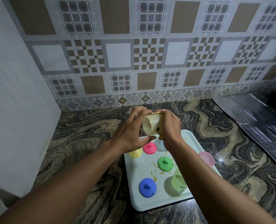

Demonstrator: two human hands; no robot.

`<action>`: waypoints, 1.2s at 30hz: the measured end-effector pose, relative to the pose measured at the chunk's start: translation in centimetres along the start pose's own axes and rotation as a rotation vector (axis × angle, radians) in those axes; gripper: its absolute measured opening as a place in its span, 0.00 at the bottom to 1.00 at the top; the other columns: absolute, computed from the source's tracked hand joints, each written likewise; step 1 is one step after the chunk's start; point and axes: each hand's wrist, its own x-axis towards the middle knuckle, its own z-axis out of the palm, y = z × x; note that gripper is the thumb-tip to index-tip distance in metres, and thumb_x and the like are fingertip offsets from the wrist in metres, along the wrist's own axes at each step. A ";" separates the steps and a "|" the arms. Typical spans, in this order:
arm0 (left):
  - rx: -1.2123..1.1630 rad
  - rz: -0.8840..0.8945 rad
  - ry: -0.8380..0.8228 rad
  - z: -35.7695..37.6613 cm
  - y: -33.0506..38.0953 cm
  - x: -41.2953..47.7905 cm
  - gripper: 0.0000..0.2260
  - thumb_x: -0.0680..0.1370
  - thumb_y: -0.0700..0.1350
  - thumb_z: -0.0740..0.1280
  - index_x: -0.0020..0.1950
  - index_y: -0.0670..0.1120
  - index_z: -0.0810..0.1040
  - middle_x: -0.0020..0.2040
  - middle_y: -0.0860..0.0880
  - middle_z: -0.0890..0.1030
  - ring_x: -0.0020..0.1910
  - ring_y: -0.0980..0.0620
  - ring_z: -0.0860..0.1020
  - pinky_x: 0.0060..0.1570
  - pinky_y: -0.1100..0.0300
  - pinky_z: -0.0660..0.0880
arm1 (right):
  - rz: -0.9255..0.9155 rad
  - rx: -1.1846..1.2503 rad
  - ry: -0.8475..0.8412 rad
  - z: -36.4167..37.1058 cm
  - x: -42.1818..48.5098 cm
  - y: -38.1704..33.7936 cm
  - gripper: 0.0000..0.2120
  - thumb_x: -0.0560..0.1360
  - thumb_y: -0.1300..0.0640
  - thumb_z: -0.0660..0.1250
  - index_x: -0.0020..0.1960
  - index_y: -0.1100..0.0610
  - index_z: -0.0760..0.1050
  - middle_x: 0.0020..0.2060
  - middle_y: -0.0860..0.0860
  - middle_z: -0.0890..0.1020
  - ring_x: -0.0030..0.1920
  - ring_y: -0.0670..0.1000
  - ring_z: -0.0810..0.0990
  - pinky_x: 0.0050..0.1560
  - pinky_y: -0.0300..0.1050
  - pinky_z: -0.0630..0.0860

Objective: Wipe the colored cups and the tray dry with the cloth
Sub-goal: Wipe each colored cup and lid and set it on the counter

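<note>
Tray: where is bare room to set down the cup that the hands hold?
The tray is bare on its left side, between the yellow lid and the blue lid; its far right corner too, though smaller. Around the green lid and green cup it is crowded. The counter left of the tray has the widest room.

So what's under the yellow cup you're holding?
Below the yellow cup lies the white tray with a pink dome. Something pale blue is mostly covered by the right hand.
</note>
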 end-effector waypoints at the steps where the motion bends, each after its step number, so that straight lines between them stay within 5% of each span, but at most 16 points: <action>1: -0.040 -0.041 0.016 0.1 0.0 -0.1 0.34 0.69 0.59 0.76 0.71 0.52 0.67 0.68 0.52 0.70 0.58 0.50 0.78 0.53 0.50 0.80 | -0.022 0.012 0.003 0.1 -0.1 0.0 0.15 0.76 0.55 0.57 0.43 0.52 0.83 0.36 0.51 0.82 0.35 0.52 0.76 0.25 0.38 0.66; 4: 0.094 0.131 0.022 0.3 0.0 -0.1 0.27 0.73 0.52 0.74 0.69 0.49 0.70 0.65 0.49 0.74 0.57 0.45 0.79 0.47 0.47 0.81 | 0.015 0.040 0.005 0.3 -0.1 -0.3 0.15 0.77 0.57 0.57 0.42 0.54 0.82 0.35 0.53 0.80 0.33 0.53 0.76 0.25 0.39 0.65; 7: 0.218 0.282 0.036 0.0 -0.7 -0.4 0.25 0.72 0.46 0.73 0.67 0.50 0.70 0.64 0.46 0.74 0.59 0.44 0.77 0.46 0.48 0.81 | 0.295 0.111 -0.050 -0.2 0.4 -0.5 0.12 0.77 0.56 0.59 0.45 0.59 0.79 0.31 0.58 0.77 0.28 0.56 0.74 0.26 0.42 0.65; 11: -0.311 -0.342 0.076 -0.7 -0.4 -0.2 0.27 0.69 0.50 0.79 0.66 0.52 0.74 0.57 0.53 0.79 0.47 0.58 0.81 0.44 0.61 0.81 | 0.420 0.392 -0.037 -1.6 1.4 -1.1 0.15 0.80 0.56 0.54 0.41 0.58 0.75 0.29 0.56 0.78 0.29 0.54 0.75 0.30 0.42 0.72; 13: -0.635 -0.605 0.007 -1.2 -0.7 0.4 0.22 0.72 0.47 0.78 0.64 0.49 0.77 0.53 0.50 0.82 0.46 0.53 0.84 0.47 0.57 0.82 | 0.212 0.187 0.053 -2.0 1.4 -1.2 0.14 0.80 0.54 0.55 0.39 0.53 0.74 0.33 0.52 0.77 0.31 0.52 0.75 0.30 0.40 0.71; 16: -0.931 -0.771 -0.112 -1.9 -0.9 0.8 0.13 0.77 0.50 0.72 0.58 0.45 0.80 0.52 0.39 0.84 0.43 0.43 0.84 0.47 0.48 0.81 | -0.294 -0.047 0.083 -1.4 0.6 -1.0 0.16 0.82 0.49 0.55 0.47 0.48 0.81 0.43 0.50 0.84 0.42 0.51 0.81 0.38 0.44 0.75; 20: -1.082 -0.853 -0.223 -2.2 0.0 1.0 0.21 0.79 0.56 0.66 0.58 0.38 0.80 0.45 0.38 0.83 0.45 0.41 0.82 0.46 0.54 0.80 | -0.830 -0.437 -0.138 0.0 -0.2 0.5 0.17 0.84 0.51 0.54 0.58 0.55 0.80 0.53 0.50 0.82 0.55 0.49 0.79 0.54 0.45 0.75; 22: -1.113 -0.838 -0.252 -2.1 -0.1 0.9 0.23 0.78 0.55 0.67 0.60 0.36 0.79 0.47 0.36 0.83 0.45 0.41 0.83 0.47 0.54 0.80 | -0.931 -0.553 -0.175 0.0 0.0 1.0 0.18 0.84 0.52 0.54 0.57 0.59 0.80 0.53 0.53 0.81 0.55 0.51 0.78 0.54 0.44 0.73; 24: -1.110 -0.800 -0.286 -2.3 -0.4 0.6 0.23 0.76 0.54 0.71 0.62 0.37 0.79 0.48 0.36 0.83 0.45 0.43 0.83 0.46 0.55 0.79 | -0.705 -0.487 -0.178 -0.1 -0.1 0.6 0.20 0.83 0.50 0.54 0.50 0.59 0.81 0.45 0.54 0.83 0.45 0.51 0.80 0.44 0.45 0.75; 26: -1.128 -0.804 -0.278 -2.7 -0.5 0.4 0.19 0.76 0.49 0.72 0.63 0.41 0.79 0.52 0.38 0.84 0.47 0.43 0.83 0.44 0.56 0.81 | -0.221 -0.312 -0.142 -0.1 -0.1 -0.6 0.19 0.81 0.50 0.55 0.44 0.58 0.81 0.36 0.56 0.82 0.33 0.51 0.77 0.30 0.43 0.70; 29: -1.156 -0.861 -0.154 -3.2 -0.8 0.6 0.17 0.76 0.39 0.73 0.64 0.45 0.78 0.60 0.40 0.81 0.53 0.40 0.83 0.45 0.51 0.83 | 0.340 0.169 -0.089 -0.7 0.4 -1.3 0.17 0.80 0.53 0.57 0.46 0.61 0.81 0.34 0.58 0.84 0.33 0.57 0.79 0.38 0.49 0.76; 32: -0.955 -0.869 -0.088 -3.1 -1.8 0.5 0.20 0.71 0.38 0.77 0.61 0.46 0.79 0.57 0.41 0.80 0.52 0.43 0.82 0.50 0.46 0.83 | 0.463 0.360 -0.164 -0.7 1.2 -0.7 0.26 0.82 0.43 0.54 0.55 0.61 0.82 0.47 0.58 0.86 0.44 0.60 0.83 0.50 0.54 0.78; 36: -0.311 -0.695 -0.174 -2.9 -3.5 -0.8 0.20 0.70 0.46 0.78 0.59 0.51 0.76 0.52 0.49 0.80 0.48 0.49 0.78 0.42 0.59 0.75 | 0.496 0.309 -0.209 -0.6 1.8 0.5 0.30 0.77 0.34 0.59 0.59 0.58 0.80 0.52 0.58 0.84 0.51 0.62 0.84 0.53 0.60 0.80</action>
